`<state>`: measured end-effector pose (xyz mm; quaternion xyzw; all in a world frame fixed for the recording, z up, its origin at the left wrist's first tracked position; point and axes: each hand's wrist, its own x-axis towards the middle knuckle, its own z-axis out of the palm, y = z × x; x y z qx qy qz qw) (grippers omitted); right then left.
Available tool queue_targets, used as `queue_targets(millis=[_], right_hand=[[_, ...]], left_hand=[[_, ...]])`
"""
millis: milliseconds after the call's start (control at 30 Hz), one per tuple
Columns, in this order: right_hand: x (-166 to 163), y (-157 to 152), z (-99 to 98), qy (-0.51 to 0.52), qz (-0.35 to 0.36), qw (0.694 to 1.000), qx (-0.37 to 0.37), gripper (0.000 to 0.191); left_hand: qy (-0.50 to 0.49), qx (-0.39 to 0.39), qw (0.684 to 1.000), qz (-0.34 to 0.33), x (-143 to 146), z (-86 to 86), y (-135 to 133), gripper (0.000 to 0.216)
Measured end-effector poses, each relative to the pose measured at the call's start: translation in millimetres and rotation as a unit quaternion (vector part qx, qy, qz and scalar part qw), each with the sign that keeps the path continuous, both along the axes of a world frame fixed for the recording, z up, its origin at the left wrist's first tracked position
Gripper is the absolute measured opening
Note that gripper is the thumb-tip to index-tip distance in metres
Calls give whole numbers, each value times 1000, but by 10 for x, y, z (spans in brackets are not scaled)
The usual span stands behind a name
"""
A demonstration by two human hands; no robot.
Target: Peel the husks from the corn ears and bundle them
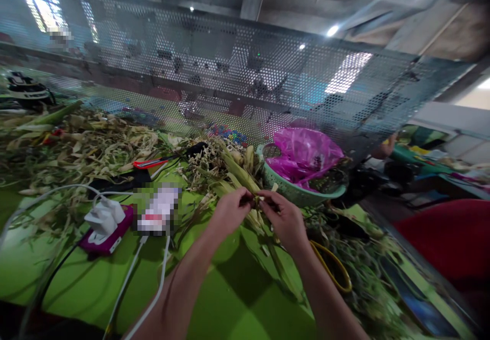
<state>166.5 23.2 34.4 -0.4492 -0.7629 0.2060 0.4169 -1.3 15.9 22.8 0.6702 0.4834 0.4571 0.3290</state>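
Observation:
Over the green table [248,309], my left hand [231,208] and my right hand [282,218] meet with fingertips almost touching. Both are closed in a pinch on a bundle of corn husks [240,173]. Long yellow-green leaves fan out beyond the fingers, and a loose husk strip [284,271] trails below toward my right forearm. What exactly lies between the fingertips is partly hidden. Just past my right hand stands a pale green basket [325,194] with a crumpled magenta plastic bag [306,153] in it.
Dried husk scraps [103,138] cover the left side. A red utility knife [151,163], a phone [158,210] and a purple power strip [109,238] with white chargers and cables lie at left. A yellow ring [346,278] is at right. A perforated metal screen [214,74] stands behind.

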Motion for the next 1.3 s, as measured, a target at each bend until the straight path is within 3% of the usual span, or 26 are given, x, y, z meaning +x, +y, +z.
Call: queue_targets(millis=[267,467,633,733,867,1067,1133,1300], right_hand=[[-11,-18,6,11,-34,999,5,14],[-45,-62,76,-44,-20,997,68,13],[-79,-106,140,-48,-4,994,100,14],[-47,-100,147,12,-54,991,120,19],[13,-54,111,92,-115,988,37,24],[-34,7,15,221,-1,963,-152,29],[-28,32,-3,257,5,953,-160,27],[61,88,26,302,-58,945,-113,21]], left_hand=[[-85,-54,994,-30,46,24,18,10],[-140,-122,979,-81,19,45,1,7],[-216,-135,961,-109,39,-19,45,23],[-293,-148,940,-92,48,-47,76,37],[-349,-133,927,-33,37,-58,94,42],[-364,-124,922,-38,42,-66,82,44],[-358,-129,924,-34,36,-60,77,45],[-309,-128,942,1,-34,-29,75,35]])
